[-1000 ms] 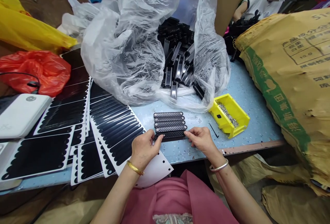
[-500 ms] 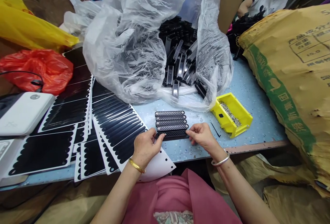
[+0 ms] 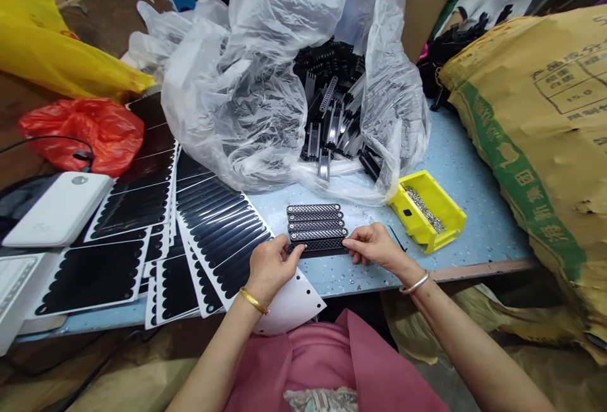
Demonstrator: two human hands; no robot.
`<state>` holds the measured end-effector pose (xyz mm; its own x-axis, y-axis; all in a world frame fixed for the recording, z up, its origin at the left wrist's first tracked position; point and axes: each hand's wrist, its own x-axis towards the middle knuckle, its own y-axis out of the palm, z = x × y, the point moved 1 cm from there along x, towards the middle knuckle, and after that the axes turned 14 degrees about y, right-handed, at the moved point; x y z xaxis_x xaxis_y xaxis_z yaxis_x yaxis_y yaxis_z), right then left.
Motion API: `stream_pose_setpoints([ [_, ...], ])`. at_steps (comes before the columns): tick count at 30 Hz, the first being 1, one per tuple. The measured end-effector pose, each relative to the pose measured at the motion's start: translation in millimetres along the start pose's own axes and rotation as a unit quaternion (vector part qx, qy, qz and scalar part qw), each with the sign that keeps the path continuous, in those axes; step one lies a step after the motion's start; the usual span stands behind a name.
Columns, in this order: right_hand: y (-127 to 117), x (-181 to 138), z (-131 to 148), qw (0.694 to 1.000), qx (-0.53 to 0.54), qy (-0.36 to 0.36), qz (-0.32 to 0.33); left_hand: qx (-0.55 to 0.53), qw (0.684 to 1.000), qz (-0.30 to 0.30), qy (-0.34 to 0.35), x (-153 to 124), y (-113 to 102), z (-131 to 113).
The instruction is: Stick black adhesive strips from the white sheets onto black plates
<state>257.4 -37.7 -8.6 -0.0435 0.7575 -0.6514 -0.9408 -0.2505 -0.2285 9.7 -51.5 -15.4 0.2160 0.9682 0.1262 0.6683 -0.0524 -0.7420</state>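
Several black textured bars [image 3: 314, 217] lie side by side in a row on the blue speckled tabletop, with small metal dots at their ends. The nearest black textured bar [image 3: 323, 244] has a hand at each end. My left hand [image 3: 272, 266] is closed at its left end, thumb pressed against the near edge. At the right end, the thumb and forefinger of my right hand [image 3: 374, 249] are pinched together on the bar. A thin black hex key [image 3: 397, 238] lies just right of my right hand.
A yellow bin [image 3: 427, 210] of small metal parts stands at the right. Behind, a clear plastic bag [image 3: 246, 115] spills black parts. Sheets of black adhesive strips [image 3: 213, 229] cover the left side. A large tan sack [image 3: 535, 121] leans at the right; a person sits beyond it.
The view has shifted slightly, so the things on the left appear further right. Both hands keep their hold on the ends of the nearest bar.
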Motion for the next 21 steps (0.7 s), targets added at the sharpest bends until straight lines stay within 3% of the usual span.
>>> stream_pose_setpoints([
  [9, -6.9, 6.1, 5.6, 0.995, 0.053, 0.034, 0.077, -0.014, 1.000, 0.008, -0.010, 1.5, 0.5, 0.8],
  [21, -9.9, 3.6, 3.3, 0.991, 0.096, 0.053, 0.083, -0.009, 1.000, 0.006, -0.023, 1.1, 1.2, -0.4],
])
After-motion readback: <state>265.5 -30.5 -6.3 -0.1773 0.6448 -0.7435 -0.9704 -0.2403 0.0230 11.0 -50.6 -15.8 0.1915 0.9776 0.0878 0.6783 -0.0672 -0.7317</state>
